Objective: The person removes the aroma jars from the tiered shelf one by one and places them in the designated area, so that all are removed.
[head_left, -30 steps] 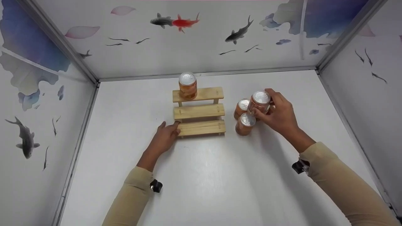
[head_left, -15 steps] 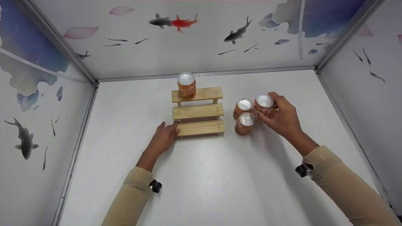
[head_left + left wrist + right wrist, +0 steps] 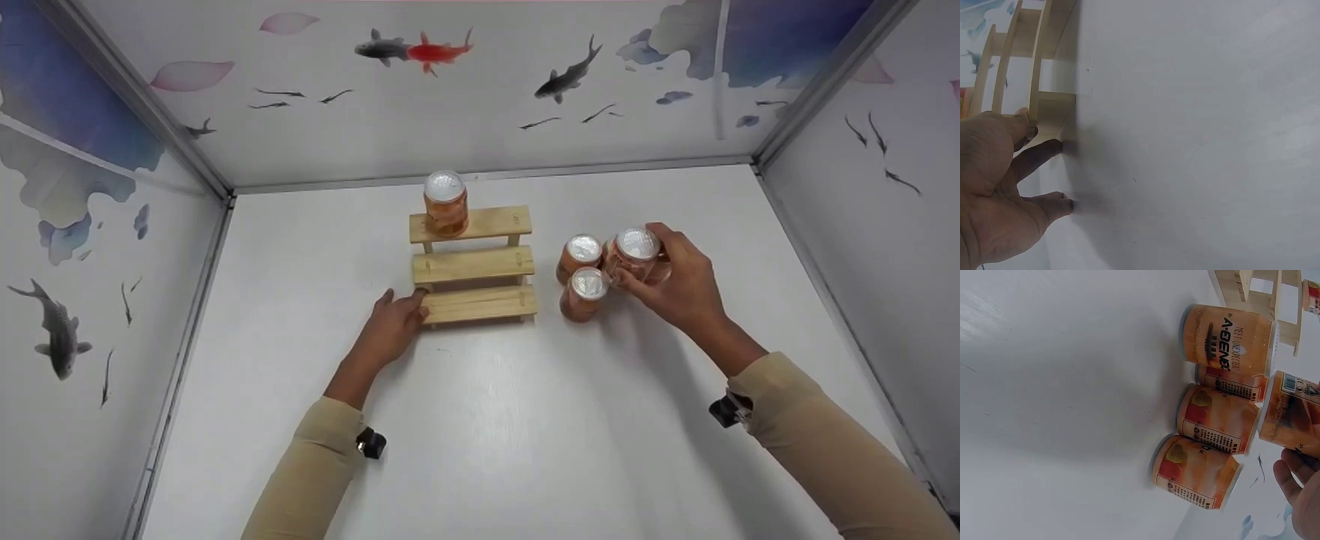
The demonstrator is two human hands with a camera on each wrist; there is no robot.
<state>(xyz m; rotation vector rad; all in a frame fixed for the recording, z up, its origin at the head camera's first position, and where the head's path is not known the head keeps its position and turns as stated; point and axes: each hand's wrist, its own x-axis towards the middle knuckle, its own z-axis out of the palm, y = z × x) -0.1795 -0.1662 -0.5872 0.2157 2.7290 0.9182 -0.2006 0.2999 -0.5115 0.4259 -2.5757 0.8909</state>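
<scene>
My right hand (image 3: 679,281) grips an orange-labelled can (image 3: 631,259) with a silver lid. In the right wrist view that can (image 3: 1292,413) sits at lid height over several standing cans, its base right at their lids. Two of the standing cans, a rear one (image 3: 579,259) and a front one (image 3: 583,296), show beside it in the head view; the others are mostly hidden under the held can and hand. At the left end of a three-step wooden rack (image 3: 476,304), my left hand (image 3: 394,326) pinches the lowest board; two other fingers (image 3: 1053,208) reach toward the tabletop.
One can (image 3: 446,204) stands on the left part of the rack's top step. Printed white walls (image 3: 480,135) enclose the white table (image 3: 487,435) at the back and both sides. Right of the rack, a narrow strip of tabletop separates it from the cans.
My right hand has moved a little to the right and toward me, carrying the can over the back of the group. The left hand and the rack stay where they were.
</scene>
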